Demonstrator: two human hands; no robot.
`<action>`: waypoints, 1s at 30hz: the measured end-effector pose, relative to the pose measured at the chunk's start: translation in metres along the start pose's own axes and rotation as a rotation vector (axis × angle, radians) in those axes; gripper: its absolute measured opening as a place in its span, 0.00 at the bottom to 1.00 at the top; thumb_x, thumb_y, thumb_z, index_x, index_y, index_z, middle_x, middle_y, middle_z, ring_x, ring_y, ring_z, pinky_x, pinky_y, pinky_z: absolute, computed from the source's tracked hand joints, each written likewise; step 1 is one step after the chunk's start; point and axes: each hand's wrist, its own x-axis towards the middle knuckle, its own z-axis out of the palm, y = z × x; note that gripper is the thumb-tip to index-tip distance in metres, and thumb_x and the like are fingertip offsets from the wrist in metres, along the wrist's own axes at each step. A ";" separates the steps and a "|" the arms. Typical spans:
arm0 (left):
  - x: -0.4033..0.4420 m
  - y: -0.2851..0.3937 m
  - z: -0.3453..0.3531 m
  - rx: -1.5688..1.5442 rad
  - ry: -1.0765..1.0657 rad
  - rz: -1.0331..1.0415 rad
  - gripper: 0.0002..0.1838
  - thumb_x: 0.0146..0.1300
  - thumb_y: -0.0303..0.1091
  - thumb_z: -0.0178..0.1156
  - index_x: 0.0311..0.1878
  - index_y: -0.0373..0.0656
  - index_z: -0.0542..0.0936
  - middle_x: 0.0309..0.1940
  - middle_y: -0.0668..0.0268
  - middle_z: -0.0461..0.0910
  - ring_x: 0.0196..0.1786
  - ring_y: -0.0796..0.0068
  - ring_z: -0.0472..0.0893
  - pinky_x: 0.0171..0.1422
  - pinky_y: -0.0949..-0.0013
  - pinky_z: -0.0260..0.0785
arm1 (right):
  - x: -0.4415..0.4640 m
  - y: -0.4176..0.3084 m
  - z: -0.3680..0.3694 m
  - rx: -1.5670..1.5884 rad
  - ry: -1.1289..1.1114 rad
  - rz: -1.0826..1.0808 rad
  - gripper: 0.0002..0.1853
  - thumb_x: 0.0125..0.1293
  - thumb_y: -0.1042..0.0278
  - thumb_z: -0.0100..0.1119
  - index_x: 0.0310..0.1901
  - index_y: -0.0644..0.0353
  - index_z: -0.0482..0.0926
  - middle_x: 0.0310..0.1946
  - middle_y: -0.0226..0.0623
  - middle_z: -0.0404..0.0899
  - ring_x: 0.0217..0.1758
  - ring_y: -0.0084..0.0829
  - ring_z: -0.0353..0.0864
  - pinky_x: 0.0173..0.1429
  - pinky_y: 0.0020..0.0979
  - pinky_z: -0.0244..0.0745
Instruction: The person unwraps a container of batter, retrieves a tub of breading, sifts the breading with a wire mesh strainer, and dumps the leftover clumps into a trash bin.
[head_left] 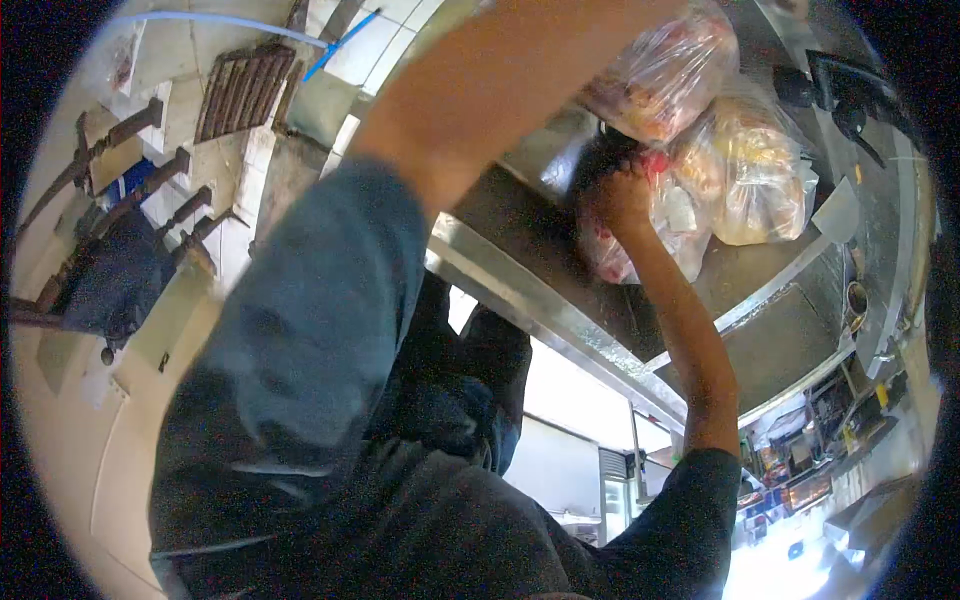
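Note:
My right hand (624, 200) is closed, its fingers curled at the upper part of a clear plastic bag (685, 225) with pale and reddish contents. A bit of red (655, 163) shows beside the fingers, perhaps a tie on the bag. Two more filled clear bags rest close by: a lower one (765, 180) with pale yellowish pieces, and an upper one (675, 75) near the top edge. My left forearm (500, 90) reaches across the top of the view and passes out of frame, so the left hand does not show. What the bags contain is hard to make out.
The bags lie on a metal counter (540, 235) with a raised front edge (540, 300). A flat scraper-like blade (838, 210) lies right of them. A dark grate (245, 92) and a blue-handled squeegee-like tool (340, 45) are at the upper left. Shelves with goods (790, 470) stand lower right.

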 end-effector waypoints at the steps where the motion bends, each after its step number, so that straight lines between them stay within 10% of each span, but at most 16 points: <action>1: -0.036 -0.016 -0.007 -0.166 0.097 0.113 0.27 0.42 0.46 0.77 0.39 0.34 0.84 0.36 0.47 0.83 0.43 0.47 0.83 0.51 0.52 0.76 | 0.006 0.002 0.010 0.022 0.012 0.014 0.18 0.61 0.49 0.57 0.40 0.51 0.89 0.43 0.38 0.86 0.57 0.38 0.77 0.67 0.41 0.63; 4: -0.167 -0.056 -0.023 -0.389 -0.035 -0.061 0.26 0.42 0.47 0.77 0.37 0.35 0.82 0.29 0.53 0.82 0.35 0.47 0.82 0.47 0.48 0.73 | 0.007 0.013 0.017 0.067 0.162 0.020 0.17 0.61 0.51 0.58 0.43 0.52 0.88 0.44 0.39 0.85 0.58 0.39 0.77 0.67 0.44 0.63; 8: -0.298 -0.110 0.006 0.097 -0.522 -0.348 0.28 0.42 0.47 0.77 0.39 0.34 0.84 0.32 0.52 0.85 0.37 0.46 0.85 0.51 0.50 0.78 | 0.007 0.014 0.006 0.139 0.442 -0.033 0.17 0.62 0.55 0.57 0.47 0.53 0.86 0.47 0.40 0.84 0.60 0.42 0.76 0.72 0.52 0.58; 12: -0.343 -0.171 0.098 -0.016 -0.486 -0.496 0.26 0.51 0.44 0.75 0.46 0.33 0.82 0.43 0.47 0.84 0.49 0.46 0.83 0.60 0.49 0.73 | 0.017 0.010 -0.020 0.078 -0.018 0.038 0.15 0.60 0.54 0.59 0.43 0.51 0.87 0.44 0.38 0.85 0.58 0.38 0.77 0.71 0.50 0.60; 16: -0.339 -0.182 0.171 -0.268 -0.449 -0.609 0.25 0.54 0.44 0.73 0.50 0.36 0.82 0.53 0.47 0.80 0.61 0.48 0.77 0.65 0.51 0.71 | 0.000 0.010 -0.037 0.053 0.014 -0.080 0.13 0.60 0.53 0.59 0.37 0.50 0.88 0.39 0.36 0.86 0.53 0.37 0.80 0.66 0.44 0.66; 23: -0.344 -0.214 0.237 -0.125 -0.079 -0.146 0.16 0.64 0.38 0.62 0.52 0.44 0.83 0.61 0.55 0.76 0.64 0.52 0.72 0.71 0.43 0.63 | 0.003 0.012 -0.037 -0.020 -0.016 -0.149 0.13 0.64 0.54 0.58 0.38 0.51 0.86 0.37 0.36 0.86 0.50 0.38 0.82 0.62 0.42 0.71; 30: -0.370 -0.223 0.254 0.429 -0.148 0.145 0.19 0.64 0.42 0.56 0.57 0.53 0.82 0.64 0.65 0.75 0.65 0.57 0.71 0.66 0.47 0.65 | 0.007 0.018 -0.028 -0.066 0.160 -0.268 0.16 0.65 0.49 0.57 0.36 0.53 0.85 0.34 0.41 0.85 0.49 0.45 0.82 0.61 0.46 0.71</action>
